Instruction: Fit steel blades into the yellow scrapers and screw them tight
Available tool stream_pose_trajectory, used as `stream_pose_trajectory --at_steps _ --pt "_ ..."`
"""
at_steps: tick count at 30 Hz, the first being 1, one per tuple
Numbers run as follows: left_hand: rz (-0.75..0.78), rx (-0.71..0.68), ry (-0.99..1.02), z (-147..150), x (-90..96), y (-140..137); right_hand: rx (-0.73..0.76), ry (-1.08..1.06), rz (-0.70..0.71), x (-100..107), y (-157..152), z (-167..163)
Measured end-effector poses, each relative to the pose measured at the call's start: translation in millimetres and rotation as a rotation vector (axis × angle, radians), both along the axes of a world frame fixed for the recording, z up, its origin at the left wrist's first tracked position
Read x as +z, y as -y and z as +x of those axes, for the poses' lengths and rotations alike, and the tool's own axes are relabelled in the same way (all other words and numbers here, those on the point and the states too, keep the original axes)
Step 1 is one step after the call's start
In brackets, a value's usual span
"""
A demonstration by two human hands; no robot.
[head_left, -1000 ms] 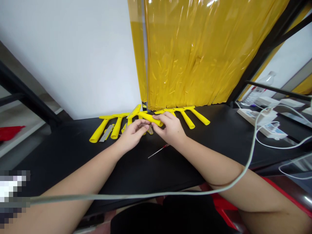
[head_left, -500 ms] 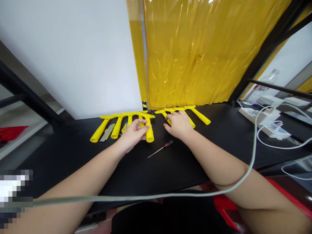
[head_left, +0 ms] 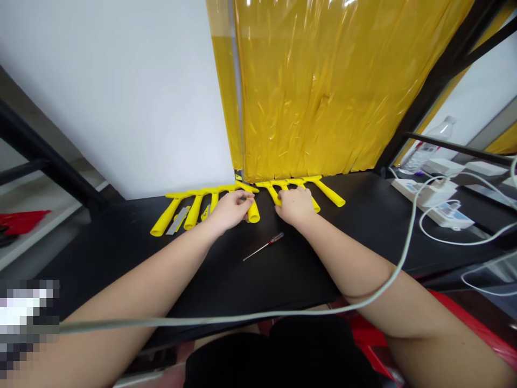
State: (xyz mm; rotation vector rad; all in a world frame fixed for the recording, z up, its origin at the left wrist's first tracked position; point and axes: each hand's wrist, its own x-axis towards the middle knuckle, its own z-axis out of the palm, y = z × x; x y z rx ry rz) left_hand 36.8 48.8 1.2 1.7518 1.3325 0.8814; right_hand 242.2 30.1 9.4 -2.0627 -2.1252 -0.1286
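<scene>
A yellow scraper handle (head_left: 253, 211) is touched by the left hand (head_left: 231, 210), fingers curled loosely over it; its long axis runs away from the wrist. Another yellow scraper (head_left: 276, 195) is covered by the right hand (head_left: 294, 206), grip unclear

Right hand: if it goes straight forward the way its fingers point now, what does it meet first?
The right hand already rests on yellow scraper handles. Going straight on, it would probably meet their heads first, then the yellow plastic curtain; depth is unclear.
</scene>
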Motion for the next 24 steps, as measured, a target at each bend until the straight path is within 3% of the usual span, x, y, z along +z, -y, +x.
stream_pose_trajectory --at_steps 7,10,17,20,24 --pt "0.083 0.009 -0.239 27 -4.7 -22 0.008 -0.014 0.009 -2 -2 2" --pt "0.186 -0.005 -0.349 34 -5.6 -23 0.011 -0.014 0.004 -1 -1 1" --pt "0.378 -0.146 -0.513 31 4.2 -2 0.021 -0.009 -0.013 2 0 0" --pt "0.468 -0.223 -0.613 28 2.2 11 0.030 -0.005 -0.013 2 0 0" --pt "0.532 -0.224 -0.712 26 -3.2 17 0.029 0.000 -0.019 1 1 1"
